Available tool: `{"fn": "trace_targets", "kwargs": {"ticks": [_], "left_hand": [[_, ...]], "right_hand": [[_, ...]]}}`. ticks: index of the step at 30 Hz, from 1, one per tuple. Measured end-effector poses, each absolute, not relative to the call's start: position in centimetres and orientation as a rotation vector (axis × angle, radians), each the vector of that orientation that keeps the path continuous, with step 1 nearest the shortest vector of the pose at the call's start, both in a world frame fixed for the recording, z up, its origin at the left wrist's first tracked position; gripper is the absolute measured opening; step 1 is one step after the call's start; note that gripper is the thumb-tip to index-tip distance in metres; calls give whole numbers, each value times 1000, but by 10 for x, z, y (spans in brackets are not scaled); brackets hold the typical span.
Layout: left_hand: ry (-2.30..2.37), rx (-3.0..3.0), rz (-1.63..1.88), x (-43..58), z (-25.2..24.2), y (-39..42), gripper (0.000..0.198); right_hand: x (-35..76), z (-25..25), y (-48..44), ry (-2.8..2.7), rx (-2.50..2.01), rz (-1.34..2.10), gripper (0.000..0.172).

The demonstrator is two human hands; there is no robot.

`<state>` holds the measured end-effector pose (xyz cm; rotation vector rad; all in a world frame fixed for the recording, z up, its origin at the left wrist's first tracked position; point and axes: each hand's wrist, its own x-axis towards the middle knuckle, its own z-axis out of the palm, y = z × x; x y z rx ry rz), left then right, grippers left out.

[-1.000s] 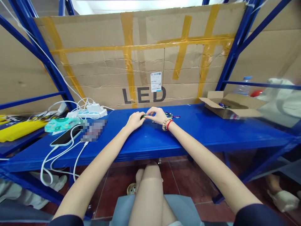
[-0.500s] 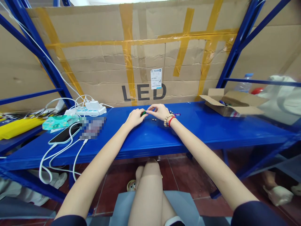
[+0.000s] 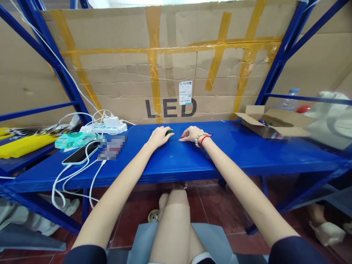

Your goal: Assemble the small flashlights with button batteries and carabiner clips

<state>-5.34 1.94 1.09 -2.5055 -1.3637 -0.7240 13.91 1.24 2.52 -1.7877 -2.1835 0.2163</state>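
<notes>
My left hand [image 3: 159, 136] is closed on a small dark green object [image 3: 169, 132], which sticks out between thumb and fingers just above the table; its kind is too small to tell. To the right and apart from it, my right hand [image 3: 191, 134] rests low over the blue table [image 3: 170, 157]. Its thumb and fingers are pinched together at the surface; whatever they hold is hidden. A beaded bracelet and a red cord circle that wrist. Behind the wrist, the tip of a slim purple object [image 3: 210, 134] shows, mostly covered.
An open cardboard box [image 3: 265, 126] with small things inside stands at the right. On the left lie a phone [image 3: 81, 153] with white cables, a power strip [image 3: 110, 127] and a teal packet [image 3: 74, 140]. A large cardboard sheet [image 3: 123, 80] closes off the back.
My right hand has left the green object and moved down and right to the tabletop. It now covers the spot where tiny shiny pieces lay. My left hand keeps its hold.
</notes>
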Motion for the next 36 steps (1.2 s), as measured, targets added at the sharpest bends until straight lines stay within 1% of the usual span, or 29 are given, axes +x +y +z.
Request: {"fn": "trace_targets", "kwargs": {"ticks": [11,19,36], "left_hand": [[-1348,-2503,-708,-54,8,23,28],[-1337,-2522,-687,-54,7,25,28],[-1352,-2547,-711,-55,8,24,28]], "right_hand": [[144,20,19,-2106,-1767,389,29],[143,18,22,-2071,-1777,449,31],[146,15,27,-2070,-1819,377,33]]}}
